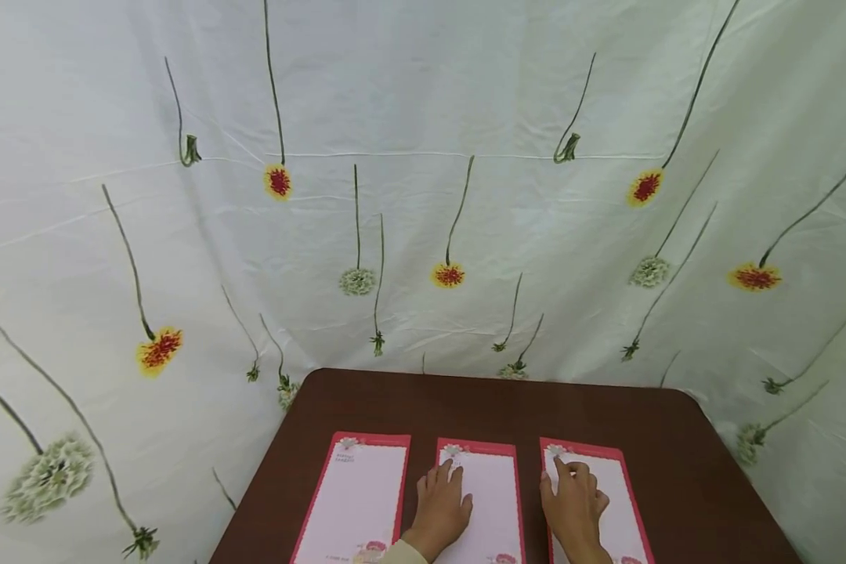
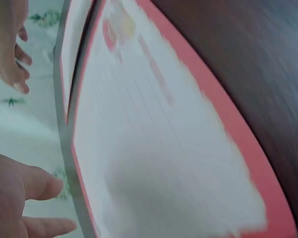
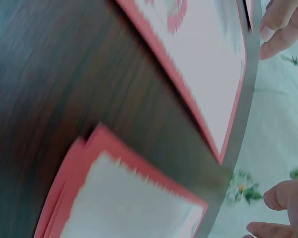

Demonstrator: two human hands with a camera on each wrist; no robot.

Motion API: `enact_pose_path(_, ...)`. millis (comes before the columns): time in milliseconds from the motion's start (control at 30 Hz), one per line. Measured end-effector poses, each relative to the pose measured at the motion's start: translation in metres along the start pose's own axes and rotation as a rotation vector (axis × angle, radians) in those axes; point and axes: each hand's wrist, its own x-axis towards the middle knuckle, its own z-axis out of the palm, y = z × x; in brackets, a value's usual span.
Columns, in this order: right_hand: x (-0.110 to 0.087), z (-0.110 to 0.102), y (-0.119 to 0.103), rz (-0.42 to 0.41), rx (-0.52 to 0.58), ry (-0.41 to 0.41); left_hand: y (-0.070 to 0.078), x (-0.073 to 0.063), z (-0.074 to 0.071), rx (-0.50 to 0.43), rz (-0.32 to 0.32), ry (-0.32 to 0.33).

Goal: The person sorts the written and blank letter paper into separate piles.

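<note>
A pink-bordered white paper sheet [image 1: 492, 495], long axis nearly twelve-to-six, lies on the dark-brown worktop [image 1: 507, 403] at the nearer left grip [image 1: 442, 501]'s three o'clock; the right grip [image 1: 574, 503] overlies a matching sheet [image 1: 618, 501]; both grips unclamped, digits apart.

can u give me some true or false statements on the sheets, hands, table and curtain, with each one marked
1. Three pink-bordered sheets lie side by side on the table. True.
2. The left hand is over the rightmost sheet. False: it is over the middle sheet.
3. The right hand is over the right sheet. True.
4. The tabletop is white. False: it is dark brown.
5. The curtain behind the table shows flowers. True.
6. Both hands wear gloves. False: they are bare.
</note>
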Motion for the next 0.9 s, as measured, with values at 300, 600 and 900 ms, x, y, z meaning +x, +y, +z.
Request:
enact_pose_path(300,-0.01,0.021,-0.019,-0.005,-0.023,-0.09,-0.034,-0.009,0.001,-0.119,-0.101,0.005)
enact_pose_path(600,-0.018,0.037,-0.022,0.024,-0.077,-0.16,-0.043,-0.018,0.009,-0.124,-0.113,-0.03)
enact_pose_path(900,-0.022,0.042,-0.025,0.041,-0.099,-0.187,-0.038,-0.017,-0.003,-0.15,-0.181,-0.13)
